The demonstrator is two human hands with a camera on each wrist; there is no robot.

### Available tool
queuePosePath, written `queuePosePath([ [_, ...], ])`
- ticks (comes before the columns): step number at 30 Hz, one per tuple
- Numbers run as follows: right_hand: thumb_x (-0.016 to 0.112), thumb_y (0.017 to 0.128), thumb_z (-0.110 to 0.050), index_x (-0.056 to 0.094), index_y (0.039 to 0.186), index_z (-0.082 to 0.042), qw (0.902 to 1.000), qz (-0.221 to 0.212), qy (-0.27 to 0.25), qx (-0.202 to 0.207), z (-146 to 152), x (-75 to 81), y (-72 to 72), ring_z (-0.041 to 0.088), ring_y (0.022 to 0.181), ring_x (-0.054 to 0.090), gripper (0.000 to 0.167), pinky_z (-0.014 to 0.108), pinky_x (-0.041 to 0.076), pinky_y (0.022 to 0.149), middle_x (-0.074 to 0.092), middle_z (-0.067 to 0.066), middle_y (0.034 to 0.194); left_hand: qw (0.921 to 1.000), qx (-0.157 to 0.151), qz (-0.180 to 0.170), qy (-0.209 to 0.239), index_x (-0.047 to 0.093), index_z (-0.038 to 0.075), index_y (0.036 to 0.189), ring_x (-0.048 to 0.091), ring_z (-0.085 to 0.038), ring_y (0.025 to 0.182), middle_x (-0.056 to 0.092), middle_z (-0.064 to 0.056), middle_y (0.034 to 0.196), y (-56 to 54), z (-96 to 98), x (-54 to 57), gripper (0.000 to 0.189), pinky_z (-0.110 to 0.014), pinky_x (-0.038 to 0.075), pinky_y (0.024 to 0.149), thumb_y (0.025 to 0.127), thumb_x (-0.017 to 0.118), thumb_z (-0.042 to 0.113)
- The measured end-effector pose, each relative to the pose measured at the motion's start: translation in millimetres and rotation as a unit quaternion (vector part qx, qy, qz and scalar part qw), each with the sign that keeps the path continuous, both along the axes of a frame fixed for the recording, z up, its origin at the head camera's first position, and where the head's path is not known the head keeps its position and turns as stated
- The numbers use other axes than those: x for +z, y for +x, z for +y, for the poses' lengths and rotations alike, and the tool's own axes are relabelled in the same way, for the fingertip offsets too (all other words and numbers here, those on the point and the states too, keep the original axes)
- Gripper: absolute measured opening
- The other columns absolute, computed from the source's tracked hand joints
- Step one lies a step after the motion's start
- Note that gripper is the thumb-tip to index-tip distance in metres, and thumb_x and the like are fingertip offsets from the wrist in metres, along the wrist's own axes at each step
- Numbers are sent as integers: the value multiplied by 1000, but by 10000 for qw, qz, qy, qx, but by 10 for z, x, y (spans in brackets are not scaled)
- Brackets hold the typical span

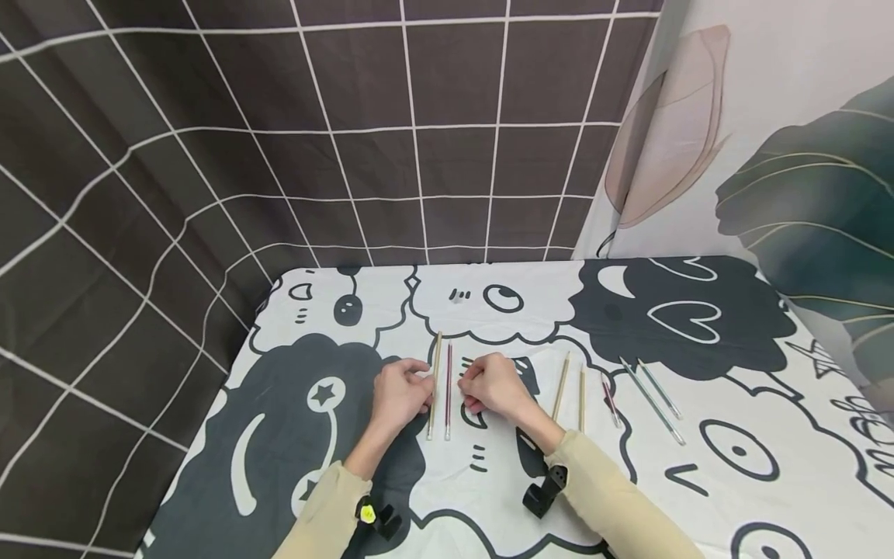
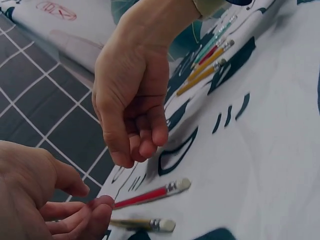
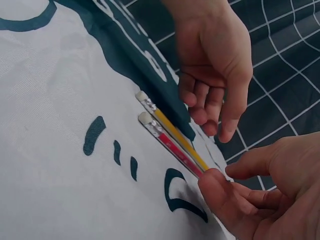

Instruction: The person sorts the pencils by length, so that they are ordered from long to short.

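Two pencils lie side by side on the cloth between my hands: a yellow pencil (image 1: pixel 434 386) and, just right of it, a red pencil (image 1: pixel 448 392). White erasers on metal ferrules cap their near ends, plain on the red pencil (image 3: pixel 172 148) in the right wrist view. My left hand (image 1: pixel 400 394) is beside the yellow pencil, fingers loosely bent and holding nothing. My right hand (image 1: pixel 496 384) hovers a little right of the red pencil, its fingers relaxed with nothing in them. In both wrist views, fingers hide the far parts of the pencils.
Farther right lie two yellow pencils (image 1: pixel 561 386), a red pencil (image 1: pixel 611 400) and two green pencils (image 1: pixel 653 401). A black-and-white cartoon cloth (image 1: pixel 447 512) covers the table. Behind and to the left hangs a dark grid curtain (image 1: pixel 454 163).
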State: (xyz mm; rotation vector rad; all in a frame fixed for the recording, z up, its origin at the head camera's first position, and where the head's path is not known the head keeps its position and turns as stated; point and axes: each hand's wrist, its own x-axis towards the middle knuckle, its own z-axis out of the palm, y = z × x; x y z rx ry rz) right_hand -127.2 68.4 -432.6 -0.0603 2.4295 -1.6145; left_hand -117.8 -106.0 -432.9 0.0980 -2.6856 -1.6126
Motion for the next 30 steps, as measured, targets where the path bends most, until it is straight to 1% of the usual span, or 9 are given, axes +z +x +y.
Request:
queuePosePath([
  [2, 67, 87, 1, 66, 76, 1, 10000, 75, 52, 4, 35, 29, 9, 19, 49, 65, 10, 32, 55, 48, 65, 9, 60, 9998, -25, -53, 187, 71, -3, 104, 66, -16, 50, 70, -6, 68, 23, 33, 35, 21, -28, 53, 47, 85, 66, 4],
  [5, 68, 86, -1, 67, 76, -1, 9994, 237, 264, -23, 99, 84, 22, 21, 46, 63, 10, 33, 53, 46, 64, 7, 58, 9991, -96, -126, 393, 71, -3, 103, 68, -20, 53, 71, -11, 71, 54, 85, 72, 20, -28, 53, 47, 85, 65, 3],
  [8, 69, 86, -1, 67, 78, -2, 9987, 335, 385, -71, 170, 141, 35, 22, 45, 62, 8, 34, 52, 46, 64, 7, 58, 9987, -222, -151, 425, 71, -3, 102, 68, -22, 53, 71, -10, 70, 79, 142, 85, 19, -27, 52, 47, 85, 65, 4],
  [10, 69, 87, -2, 67, 79, -1, 9986, 353, 378, -89, 218, 171, 46, 23, 45, 62, 8, 35, 52, 46, 65, 8, 59, 9983, -309, -170, 461, 71, -3, 101, 68, -24, 53, 70, -10, 69, 95, 181, 91, 18, -27, 50, 46, 85, 66, 4],
  [14, 68, 88, -2, 66, 81, 1, 9990, 328, 247, -152, 319, 216, 68, 26, 48, 64, 7, 37, 54, 47, 65, 12, 62, 9973, -441, -228, 550, 71, -3, 101, 68, -24, 54, 70, -10, 68, 118, 257, 98, 17, -27, 50, 46, 86, 67, 4],
  [19, 68, 89, -2, 67, 85, 2, 9990, 338, 214, -212, 460, 259, 86, 28, 50, 65, 6, 39, 54, 48, 66, 12, 63, 9956, -576, -298, 682, 71, -3, 101, 67, -24, 52, 69, -9, 66, 136, 361, 117, 17, -27, 50, 46, 87, 66, 6],
  [25, 65, 90, -3, 67, 90, 4, 9990, 262, 228, -288, 663, 289, 126, 29, 59, 68, 8, 36, 55, 50, 67, 10, 67, 9934, -690, -355, 841, 71, -4, 101, 68, -33, 56, 68, -8, 64, 153, 458, 131, 19, -25, 49, 46, 86, 65, 5],
  [30, 64, 91, -4, 67, 92, 4, 9986, 144, 322, -398, 830, 300, 163, 26, 62, 69, 9, 33, 55, 51, 68, 10, 71, 9934, -693, -348, 851, 71, -4, 100, 68, -32, 56, 67, -4, 65, 154, 524, 111, 19, -25, 49, 46, 84, 64, 4],
])
